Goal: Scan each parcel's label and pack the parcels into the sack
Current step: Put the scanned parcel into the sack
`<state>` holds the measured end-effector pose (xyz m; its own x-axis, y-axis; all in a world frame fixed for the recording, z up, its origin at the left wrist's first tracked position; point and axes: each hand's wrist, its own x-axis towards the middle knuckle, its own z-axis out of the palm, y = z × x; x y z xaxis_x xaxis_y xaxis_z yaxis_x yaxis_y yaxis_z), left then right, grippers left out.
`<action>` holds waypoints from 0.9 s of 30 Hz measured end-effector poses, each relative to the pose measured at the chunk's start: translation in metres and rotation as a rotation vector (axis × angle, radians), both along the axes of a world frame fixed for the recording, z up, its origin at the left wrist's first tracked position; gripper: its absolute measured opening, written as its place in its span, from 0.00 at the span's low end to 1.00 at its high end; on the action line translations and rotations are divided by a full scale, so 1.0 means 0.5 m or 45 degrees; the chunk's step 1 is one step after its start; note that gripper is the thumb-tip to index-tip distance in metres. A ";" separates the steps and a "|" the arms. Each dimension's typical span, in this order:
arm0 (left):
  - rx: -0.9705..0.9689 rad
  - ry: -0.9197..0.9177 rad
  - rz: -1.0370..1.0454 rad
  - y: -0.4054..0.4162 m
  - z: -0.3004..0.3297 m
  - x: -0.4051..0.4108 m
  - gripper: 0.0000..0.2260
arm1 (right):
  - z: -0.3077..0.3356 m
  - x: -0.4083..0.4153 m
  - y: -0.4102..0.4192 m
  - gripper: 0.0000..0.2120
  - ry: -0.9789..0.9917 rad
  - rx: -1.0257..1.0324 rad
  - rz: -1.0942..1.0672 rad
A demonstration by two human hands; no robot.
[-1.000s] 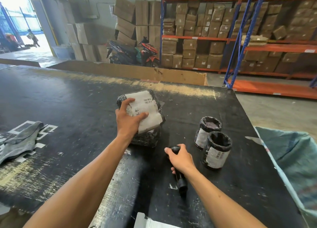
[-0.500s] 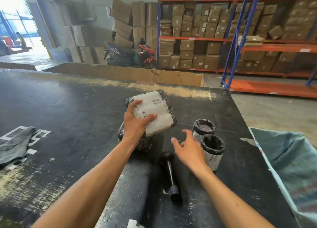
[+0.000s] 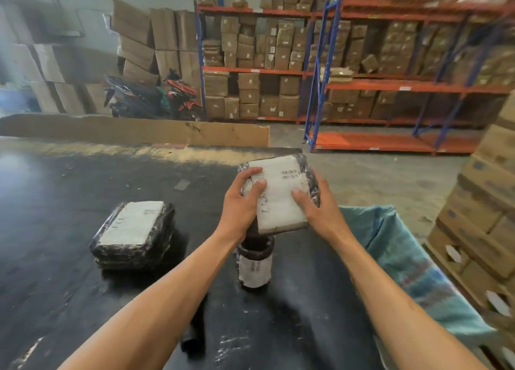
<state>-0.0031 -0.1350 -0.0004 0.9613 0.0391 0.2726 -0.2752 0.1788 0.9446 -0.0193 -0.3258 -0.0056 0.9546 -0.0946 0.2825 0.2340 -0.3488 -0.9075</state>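
Note:
A flat parcel (image 3: pixel 281 194) in black wrap with a white label is held up above the table's right side. My left hand (image 3: pixel 239 202) grips its left edge and my right hand (image 3: pixel 315 208) grips its right edge. A second flat black parcel (image 3: pixel 133 233) with a white label lies on the black table (image 3: pixel 55 202) to the left. A black round parcel (image 3: pixel 255 263) with a label stands upright below the held one. The teal sack (image 3: pixel 404 261) hangs open at the table's right edge. The black scanner (image 3: pixel 192 339) lies on the table under my left forearm, mostly hidden.
Stacked cardboard boxes (image 3: pixel 485 224) stand close at the right, beyond the sack. A cardboard sheet (image 3: pixel 133 131) runs along the table's far edge. Orange-and-blue racks (image 3: pixel 362 85) full of boxes and parked motorbikes (image 3: pixel 156 96) are behind.
My right hand left the scanner on the table and joined my left hand on the flat parcel. The parcel rose and moved right toward the sack. The view swung right.

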 end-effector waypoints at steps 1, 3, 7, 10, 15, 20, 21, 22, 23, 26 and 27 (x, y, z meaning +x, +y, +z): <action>0.002 0.024 -0.038 -0.039 0.000 -0.001 0.08 | -0.003 -0.003 -0.037 0.39 -0.017 0.019 0.001; 0.009 0.051 -0.125 -0.114 -0.007 -0.003 0.09 | -0.012 -0.015 -0.110 0.42 0.004 0.017 -0.002; 0.084 0.133 -0.285 -0.258 -0.044 -0.002 0.11 | -0.061 -0.033 -0.255 0.37 0.092 0.050 -0.064; 0.167 0.214 -0.427 -0.355 -0.082 0.006 0.20 | -0.119 -0.040 -0.351 0.31 0.122 0.146 -0.175; 0.770 0.290 -0.409 -0.450 -0.211 0.019 0.30 | -0.251 -0.046 -0.490 0.29 0.299 0.125 -0.305; 1.671 0.132 -0.368 -0.452 -0.367 0.029 0.33 | -0.401 -0.023 -0.580 0.26 0.620 0.149 -0.391; 1.791 0.057 -0.370 -0.451 -0.389 0.031 0.33 | -0.425 -0.014 -0.588 0.27 0.683 0.134 -0.374; 1.879 -0.019 -0.353 -0.450 -0.405 0.032 0.33 | -0.450 -0.003 -0.595 0.28 0.753 0.092 -0.333; 1.932 -0.079 -0.328 -0.450 -0.415 0.032 0.32 | -0.473 0.009 -0.600 0.30 0.823 0.038 -0.281; 1.989 -0.154 -0.286 -0.450 -0.427 0.035 0.31 | -0.536 0.046 -0.602 0.33 1.024 -0.057 -0.145; 2.003 -0.168 -0.279 -0.450 -0.428 0.035 0.31 | -0.555 0.056 -0.596 0.34 1.084 -0.060 -0.111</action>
<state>0.0146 -0.3602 -0.2143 0.8777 -0.4790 -0.0162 -0.4676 -0.8632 0.1902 0.0089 -0.6237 -0.2832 0.8331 -0.1834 -0.5218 -0.5499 -0.3755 -0.7460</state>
